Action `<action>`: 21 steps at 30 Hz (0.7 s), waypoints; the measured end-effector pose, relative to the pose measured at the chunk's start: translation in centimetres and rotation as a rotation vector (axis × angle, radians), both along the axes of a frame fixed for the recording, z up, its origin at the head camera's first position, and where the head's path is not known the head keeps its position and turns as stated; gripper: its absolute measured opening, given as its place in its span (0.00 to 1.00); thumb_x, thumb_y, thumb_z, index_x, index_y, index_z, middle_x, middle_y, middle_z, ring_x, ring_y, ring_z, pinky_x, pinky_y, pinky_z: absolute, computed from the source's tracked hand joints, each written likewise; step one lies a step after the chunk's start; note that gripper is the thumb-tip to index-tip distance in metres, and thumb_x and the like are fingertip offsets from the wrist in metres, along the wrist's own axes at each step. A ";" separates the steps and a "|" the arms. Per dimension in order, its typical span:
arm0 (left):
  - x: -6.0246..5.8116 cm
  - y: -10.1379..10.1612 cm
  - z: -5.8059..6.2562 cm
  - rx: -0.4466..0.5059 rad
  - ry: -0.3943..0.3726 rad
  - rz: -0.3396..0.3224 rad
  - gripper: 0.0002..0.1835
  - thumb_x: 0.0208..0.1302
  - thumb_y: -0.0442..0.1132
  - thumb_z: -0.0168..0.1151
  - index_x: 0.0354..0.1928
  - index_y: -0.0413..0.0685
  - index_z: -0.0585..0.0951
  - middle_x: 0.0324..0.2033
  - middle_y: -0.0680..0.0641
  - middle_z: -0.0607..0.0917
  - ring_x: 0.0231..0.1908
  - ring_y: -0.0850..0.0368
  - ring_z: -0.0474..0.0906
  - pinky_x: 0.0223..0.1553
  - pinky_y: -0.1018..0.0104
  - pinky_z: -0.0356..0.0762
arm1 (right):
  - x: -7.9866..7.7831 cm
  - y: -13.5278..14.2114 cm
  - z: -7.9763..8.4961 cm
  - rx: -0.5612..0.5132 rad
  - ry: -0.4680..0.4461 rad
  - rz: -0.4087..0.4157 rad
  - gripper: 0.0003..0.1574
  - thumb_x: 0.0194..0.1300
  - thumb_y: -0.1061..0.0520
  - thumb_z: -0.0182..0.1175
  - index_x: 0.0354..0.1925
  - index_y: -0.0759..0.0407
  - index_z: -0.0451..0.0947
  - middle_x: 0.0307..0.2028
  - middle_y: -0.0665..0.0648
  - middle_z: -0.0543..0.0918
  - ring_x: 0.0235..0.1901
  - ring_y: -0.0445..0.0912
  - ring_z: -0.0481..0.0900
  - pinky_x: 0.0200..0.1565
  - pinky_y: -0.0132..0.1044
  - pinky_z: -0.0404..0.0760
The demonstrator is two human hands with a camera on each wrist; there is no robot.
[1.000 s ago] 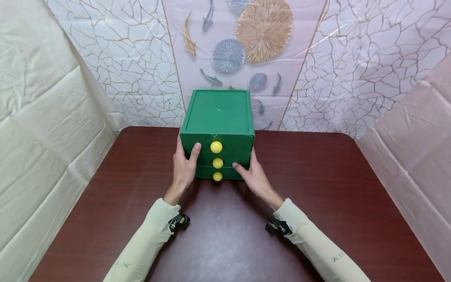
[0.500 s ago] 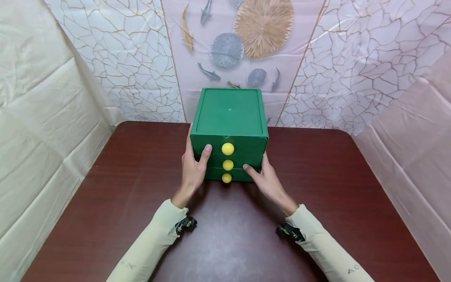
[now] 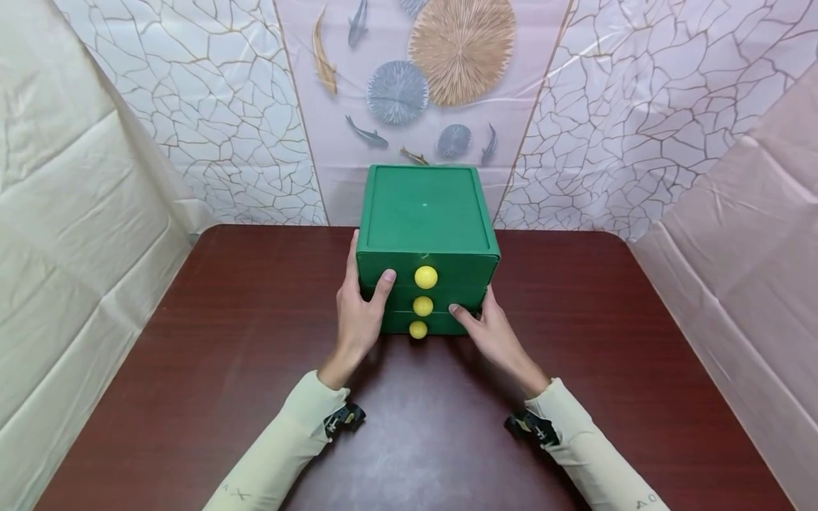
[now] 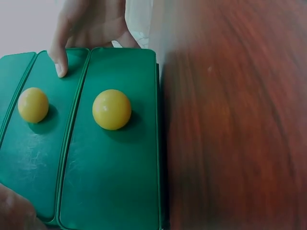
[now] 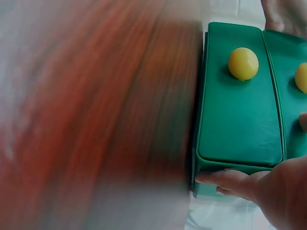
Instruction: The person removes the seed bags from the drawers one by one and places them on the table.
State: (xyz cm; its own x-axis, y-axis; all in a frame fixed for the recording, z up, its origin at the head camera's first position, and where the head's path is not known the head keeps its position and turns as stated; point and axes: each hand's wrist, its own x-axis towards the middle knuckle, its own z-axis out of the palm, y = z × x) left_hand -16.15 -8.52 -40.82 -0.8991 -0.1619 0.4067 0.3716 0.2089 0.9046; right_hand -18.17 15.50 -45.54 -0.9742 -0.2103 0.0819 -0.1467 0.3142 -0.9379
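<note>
A green mini drawer cabinet [image 3: 424, 213] stands near the table's middle, its front toward me. Three stacked drawers show, all closed, each with a round yellow knob [image 3: 426, 277]. My left hand [image 3: 359, 319] grips the cabinet's left side, thumb against the front beside the top knob. On the right side my right hand [image 3: 500, 339] holds on lower down, its thumb on the front near the middle and bottom drawers. In the right wrist view, the right hand's fingers [image 5: 228, 179] lie along the cabinet's side by its lower edge. Other fingertips are hidden behind the sides.
The dark red-brown wooden table [image 3: 224, 341] spreads out around the cabinet. Patterned sheeting [image 3: 230, 142] hangs behind the table, and pale cloth walls [image 3: 70, 234] flank it. A black strap device [image 3: 345, 420] sits on each wrist, over light sleeves.
The drawer cabinet has shifted to the right over the table, both hands moving with it and keeping their hold. The head view has also swung slightly.
</note>
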 end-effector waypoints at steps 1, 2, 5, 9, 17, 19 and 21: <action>0.2 0.1 0.3 0.008 0.002 -0.006 0.43 0.76 0.41 0.62 0.85 0.57 0.53 0.77 0.46 0.70 0.71 0.49 0.71 0.70 0.44 0.69 | 0.0 0.1 0.0 0.006 -0.001 0.002 0.48 0.79 0.49 0.61 0.83 0.44 0.46 0.74 0.59 0.68 0.72 0.54 0.71 0.67 0.59 0.74; 0.3 0.2 0.3 0.014 0.003 -0.010 0.43 0.76 0.41 0.63 0.85 0.57 0.53 0.77 0.47 0.69 0.71 0.49 0.70 0.70 0.44 0.69 | 0.0 0.3 -0.1 0.010 0.001 0.007 0.48 0.79 0.49 0.61 0.83 0.44 0.45 0.75 0.60 0.68 0.72 0.54 0.71 0.67 0.59 0.74; 0.3 0.2 0.2 0.042 0.003 -0.025 0.42 0.76 0.40 0.63 0.85 0.58 0.54 0.77 0.48 0.69 0.72 0.51 0.70 0.71 0.46 0.69 | -0.1 0.5 -0.1 0.020 0.005 0.015 0.48 0.79 0.49 0.61 0.83 0.43 0.45 0.75 0.60 0.68 0.72 0.54 0.70 0.67 0.60 0.74; -0.7 0.0 -1.4 0.060 -0.003 -0.030 0.43 0.76 0.41 0.64 0.85 0.63 0.53 0.78 0.53 0.67 0.73 0.56 0.68 0.71 0.48 0.69 | 0.0 0.6 -0.1 0.020 0.006 0.018 0.49 0.79 0.48 0.61 0.84 0.41 0.44 0.75 0.59 0.68 0.73 0.54 0.69 0.68 0.60 0.73; -2.2 -0.9 -3.3 0.132 0.006 -0.068 0.46 0.74 0.46 0.66 0.84 0.76 0.49 0.77 0.56 0.69 0.71 0.57 0.71 0.70 0.49 0.70 | -0.2 0.5 0.0 -0.022 0.004 0.017 0.53 0.77 0.50 0.64 0.84 0.37 0.42 0.76 0.59 0.65 0.72 0.57 0.71 0.64 0.59 0.77; -2.2 -1.0 -3.2 0.158 0.003 -0.077 0.47 0.73 0.48 0.67 0.83 0.77 0.49 0.75 0.55 0.71 0.69 0.56 0.73 0.69 0.48 0.72 | -0.4 0.5 0.1 -0.066 -0.013 0.018 0.54 0.76 0.51 0.66 0.84 0.40 0.42 0.76 0.60 0.64 0.71 0.58 0.72 0.63 0.59 0.79; -2.3 -1.1 -3.1 0.173 -0.002 -0.085 0.47 0.73 0.49 0.68 0.83 0.77 0.50 0.74 0.54 0.72 0.68 0.56 0.74 0.69 0.48 0.72 | -0.6 0.6 0.2 -0.103 -0.037 0.010 0.56 0.74 0.51 0.69 0.83 0.42 0.43 0.75 0.59 0.63 0.69 0.58 0.74 0.62 0.57 0.80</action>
State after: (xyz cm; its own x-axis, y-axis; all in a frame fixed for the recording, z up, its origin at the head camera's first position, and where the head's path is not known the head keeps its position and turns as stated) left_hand -18.45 -9.60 -43.93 -0.9132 -0.1526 0.3778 0.3796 0.0182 0.9250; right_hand -18.80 16.11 -45.36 -0.9749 -0.2124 0.0671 -0.1136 0.2148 -0.9700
